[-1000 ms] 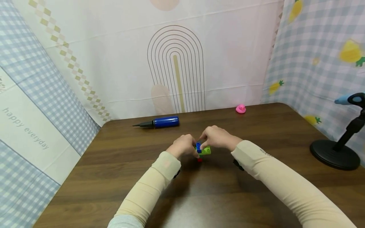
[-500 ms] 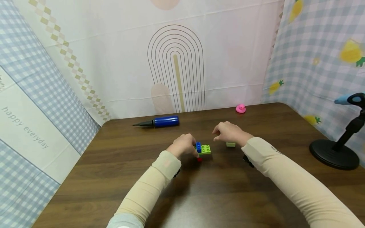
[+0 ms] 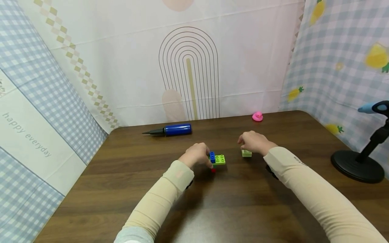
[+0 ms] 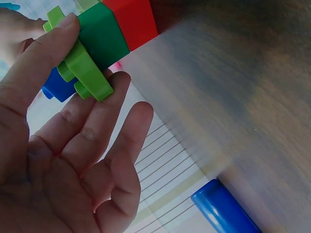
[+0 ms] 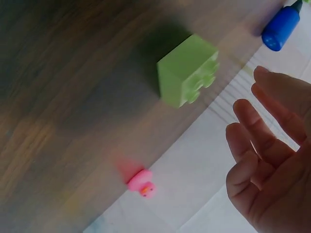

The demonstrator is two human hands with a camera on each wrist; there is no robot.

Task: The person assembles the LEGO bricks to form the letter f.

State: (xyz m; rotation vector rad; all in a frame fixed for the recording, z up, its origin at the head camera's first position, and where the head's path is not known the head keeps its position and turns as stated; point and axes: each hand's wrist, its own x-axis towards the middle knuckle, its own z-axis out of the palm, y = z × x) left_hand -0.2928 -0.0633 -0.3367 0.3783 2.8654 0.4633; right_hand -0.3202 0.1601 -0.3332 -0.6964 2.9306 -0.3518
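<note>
My left hand (image 3: 196,156) pinches a small stack of toy building bricks between thumb and fingers, gripping its lime green plate (image 4: 87,73). In the left wrist view a dark green brick (image 4: 104,36) joins that plate to a red brick (image 4: 133,22) at the bottom. On top of the plate sits a blue brick (image 3: 212,157), partly behind the fingers in the left wrist view. My right hand (image 3: 254,141) hovers above a pale green brick (image 5: 187,70) on the table; its fingers are loosely bent, hold nothing, and stay apart from the brick in the right wrist view.
On the wooden table (image 3: 136,189), a blue hand pump (image 3: 177,129) with a black nozzle lies at the back left. A pink rubber duck (image 3: 257,116) sits near the back edge. A black stand (image 3: 358,165) occupies the right side. Patterned cloth hangs behind.
My right hand has left the blue brick on the stack and moved right, over the pale green brick, which has come into sight. My left hand keeps its hold on the stack.
</note>
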